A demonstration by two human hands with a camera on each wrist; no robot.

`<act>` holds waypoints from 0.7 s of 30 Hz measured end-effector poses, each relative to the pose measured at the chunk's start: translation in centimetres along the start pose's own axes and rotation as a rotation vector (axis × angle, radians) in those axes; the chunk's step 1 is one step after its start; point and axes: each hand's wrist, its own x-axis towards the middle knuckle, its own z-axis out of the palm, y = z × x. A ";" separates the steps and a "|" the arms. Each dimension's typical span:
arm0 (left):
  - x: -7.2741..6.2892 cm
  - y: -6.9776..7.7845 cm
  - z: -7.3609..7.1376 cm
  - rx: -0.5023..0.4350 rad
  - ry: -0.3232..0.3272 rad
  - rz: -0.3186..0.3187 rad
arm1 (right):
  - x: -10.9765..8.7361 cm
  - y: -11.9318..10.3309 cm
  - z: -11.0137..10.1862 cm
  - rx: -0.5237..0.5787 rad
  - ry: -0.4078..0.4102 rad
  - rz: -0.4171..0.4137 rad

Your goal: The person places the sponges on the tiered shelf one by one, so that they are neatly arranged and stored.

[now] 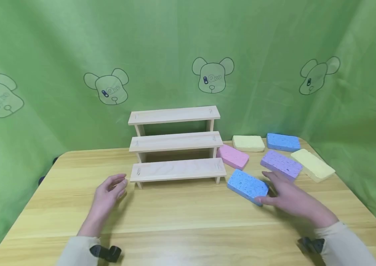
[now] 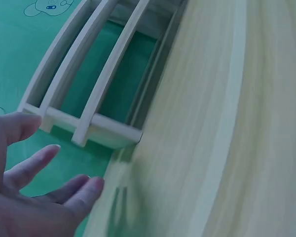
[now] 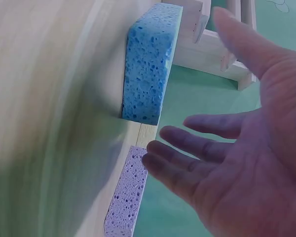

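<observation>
A blue sponge (image 1: 247, 186) lies flat on the table in front of the shelf's right end. My right hand (image 1: 289, 195) is at its near right end, thumb and fingers spread; the right wrist view shows a gap between the fingers and the blue sponge (image 3: 150, 66). Beyond that hand, partly covered by it, is a purple sponge (image 1: 281, 163). My left hand (image 1: 109, 192) hovers by the left front corner of the three-tier wooden shelf (image 1: 178, 170), fingers loosely bent and holding nothing. The left wrist view shows that hand (image 2: 44, 197) apart from the shelf (image 2: 103, 89).
A pink sponge (image 1: 233, 157) sits against the shelf's right side. Behind lie a pale yellow sponge (image 1: 248, 143) and another blue sponge (image 1: 283, 142); a second yellow sponge (image 1: 312, 165) is near the table's right edge. A green curtain (image 1: 161, 55) hangs behind the wooden table (image 1: 181, 229).
</observation>
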 end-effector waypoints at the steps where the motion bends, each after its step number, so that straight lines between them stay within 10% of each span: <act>1: 0.2 0.0 0.3 -0.052 0.003 -0.014 | 0.0 0.0 0.1 -0.002 -0.004 0.000; 13: 2.5 -0.2 2.4 -0.411 -0.016 -0.116 | 0.2 0.2 1.0 -0.059 -0.003 -0.021; 21: 3.1 -0.5 3.0 -0.478 -0.004 -0.137 | 0.3 0.2 1.3 -0.082 -0.022 -0.009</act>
